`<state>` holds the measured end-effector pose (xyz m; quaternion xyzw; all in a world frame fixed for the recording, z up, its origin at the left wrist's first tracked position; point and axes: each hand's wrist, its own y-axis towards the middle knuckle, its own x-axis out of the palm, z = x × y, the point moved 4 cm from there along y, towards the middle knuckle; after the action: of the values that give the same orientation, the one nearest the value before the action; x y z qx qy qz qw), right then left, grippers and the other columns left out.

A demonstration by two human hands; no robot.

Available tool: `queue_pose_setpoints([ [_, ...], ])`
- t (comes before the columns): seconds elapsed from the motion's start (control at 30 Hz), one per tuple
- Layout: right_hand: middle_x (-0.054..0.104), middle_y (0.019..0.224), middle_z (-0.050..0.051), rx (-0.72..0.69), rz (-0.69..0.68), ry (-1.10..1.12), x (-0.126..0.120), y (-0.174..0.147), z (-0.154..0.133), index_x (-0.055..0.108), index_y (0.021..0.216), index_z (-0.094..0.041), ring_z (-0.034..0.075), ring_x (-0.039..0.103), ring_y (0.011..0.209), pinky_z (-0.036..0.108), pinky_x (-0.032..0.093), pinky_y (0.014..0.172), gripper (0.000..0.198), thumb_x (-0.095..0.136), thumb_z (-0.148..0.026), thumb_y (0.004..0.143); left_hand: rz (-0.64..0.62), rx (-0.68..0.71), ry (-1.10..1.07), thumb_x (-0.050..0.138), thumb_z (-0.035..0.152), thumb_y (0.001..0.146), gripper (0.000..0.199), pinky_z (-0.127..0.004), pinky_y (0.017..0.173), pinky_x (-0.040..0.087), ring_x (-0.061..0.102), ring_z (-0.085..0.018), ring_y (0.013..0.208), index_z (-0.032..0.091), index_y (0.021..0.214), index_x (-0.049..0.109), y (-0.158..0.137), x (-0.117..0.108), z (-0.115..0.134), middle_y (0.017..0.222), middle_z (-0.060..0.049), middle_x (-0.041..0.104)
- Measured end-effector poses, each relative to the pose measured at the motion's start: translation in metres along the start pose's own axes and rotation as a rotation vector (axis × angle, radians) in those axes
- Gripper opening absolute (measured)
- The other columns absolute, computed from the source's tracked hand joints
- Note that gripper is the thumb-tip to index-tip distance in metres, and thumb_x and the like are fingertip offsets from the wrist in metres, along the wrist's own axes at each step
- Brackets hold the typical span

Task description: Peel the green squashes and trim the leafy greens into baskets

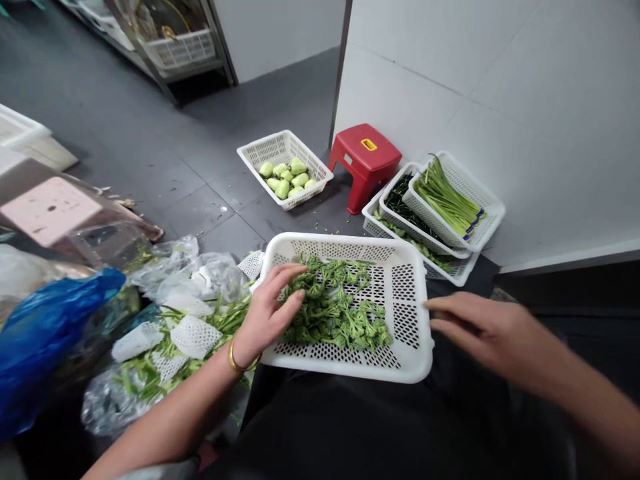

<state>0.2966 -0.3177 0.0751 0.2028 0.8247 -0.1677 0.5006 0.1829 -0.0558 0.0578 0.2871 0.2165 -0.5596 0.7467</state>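
Note:
A white plastic basket [417, 347] rests at my lap with a layer of broccolini [340, 313] on its perforated bottom. My left hand [273, 303], a gold bangle at its wrist, reaches over the basket's left rim. Its thumb and fingers are apart above the broccolini, with nothing visible between them. At the right side, my right hand [480, 320] has its stretched fingertips at the basket's outer rim, seemingly touching it. That arm is slightly blurred, and some of its fingers are hidden.
Cut stems with white foam netting [195, 337] and plastic bags lie at left, beside a blue bag [55, 340]. Ahead stand a basket of pale green vegetables [285, 180] and a red stool [367, 157]. Stacked vegetable baskets [450, 200] sit by the wall at right.

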Motion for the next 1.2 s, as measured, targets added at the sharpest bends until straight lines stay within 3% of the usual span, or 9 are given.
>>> queue_pose_setpoints([
  [0.1,0.067,0.093,0.008,-0.325,-0.132,0.037,0.027,0.037,-0.069,0.060,0.105,-0.016,0.017,0.063,0.083,0.027,0.051,0.070,0.023,0.043,-0.017,0.090,0.171,0.071,0.255,0.051,0.021,0.083,0.035,-0.048,0.100,0.039,0.046,-0.028,0.119,0.020,0.117,0.052,0.001,-0.010,0.001,0.119,-0.012,0.053],
  [0.17,0.066,0.091,0.006,-0.420,-0.308,-0.055,0.043,0.057,-0.095,0.059,0.104,-0.016,0.019,0.063,0.077,0.029,0.050,0.062,0.024,0.045,-0.009,0.086,0.118,0.028,0.430,0.055,0.023,0.079,0.052,-0.053,0.099,0.038,0.041,-0.033,0.122,0.016,0.129,0.041,0.002,-0.011,-0.007,0.126,-0.018,0.046],
  [0.27,0.065,0.089,0.008,-0.206,-0.434,-0.172,0.053,0.073,-0.085,0.061,0.096,-0.014,0.021,0.063,0.073,0.030,0.047,0.057,0.019,0.043,-0.014,0.089,-0.033,-0.105,0.511,0.050,0.018,0.078,0.062,-0.051,0.089,0.047,0.050,-0.032,0.111,0.013,0.136,0.029,0.000,-0.008,-0.024,0.128,-0.022,0.040],
  [0.37,0.067,0.087,0.009,0.037,-0.484,-0.197,0.062,0.074,-0.056,0.064,0.084,-0.014,0.023,0.064,0.077,0.031,0.045,0.061,0.027,0.042,-0.027,0.092,-0.046,-0.138,0.528,0.041,0.008,0.076,0.059,-0.047,0.084,0.050,0.053,-0.029,0.106,0.015,0.134,0.032,-0.002,-0.007,-0.032,0.128,-0.020,0.040],
  [0.53,0.069,0.084,0.012,0.098,-0.644,-0.154,0.084,0.068,-0.045,0.067,0.077,-0.012,0.025,0.064,0.078,0.027,0.040,0.058,0.019,0.057,-0.027,0.081,-0.067,-0.075,0.533,0.038,0.007,0.075,0.059,-0.044,0.079,0.052,0.055,-0.027,0.102,0.015,0.134,0.031,-0.004,-0.012,-0.033,0.131,-0.021,0.037],
  [0.73,0.064,0.065,0.000,0.258,-0.561,0.289,0.058,0.064,-0.032,0.064,0.068,-0.015,0.012,0.058,0.063,0.020,0.035,0.054,0.011,0.057,-0.017,0.077,-0.170,-0.054,0.629,0.042,0.009,0.075,0.056,-0.048,0.085,0.049,0.049,-0.035,0.115,0.009,0.131,0.037,-0.007,-0.024,-0.036,0.135,-0.026,0.035],
  [0.9,0.063,0.093,0.006,0.059,-0.345,0.001,0.052,0.068,-0.040,0.062,0.102,-0.019,0.018,0.060,0.080,0.026,0.040,0.065,0.023,0.048,-0.015,0.084,-0.071,0.106,0.781,0.048,0.015,0.080,0.048,-0.056,0.100,0.034,0.031,-0.038,0.130,0.012,0.128,0.044,0.001,-0.016,-0.007,0.135,-0.021,0.042],
  [1.03,0.062,0.094,0.009,-0.132,-0.526,-0.138,0.077,0.061,-0.059,0.062,0.098,-0.016,0.022,0.062,0.079,0.027,0.040,0.059,0.018,0.053,-0.020,0.083,-0.056,0.214,0.670,0.051,0.017,0.081,0.041,-0.053,0.102,0.035,0.033,-0.034,0.130,0.010,0.122,0.049,0.002,-0.008,0.013,0.128,-0.020,0.048],
  [1.2,0.063,0.077,0.005,-0.049,-0.503,0.146,0.074,0.066,-0.057,0.062,0.077,-0.014,0.018,0.059,0.070,0.026,0.039,0.060,0.007,0.055,-0.013,0.077,-0.174,0.162,0.253,0.049,0.021,0.084,0.029,-0.046,0.094,0.044,0.050,-0.026,0.114,0.013,0.111,0.058,0.009,-0.009,0.033,0.111,-0.014,0.061],
])
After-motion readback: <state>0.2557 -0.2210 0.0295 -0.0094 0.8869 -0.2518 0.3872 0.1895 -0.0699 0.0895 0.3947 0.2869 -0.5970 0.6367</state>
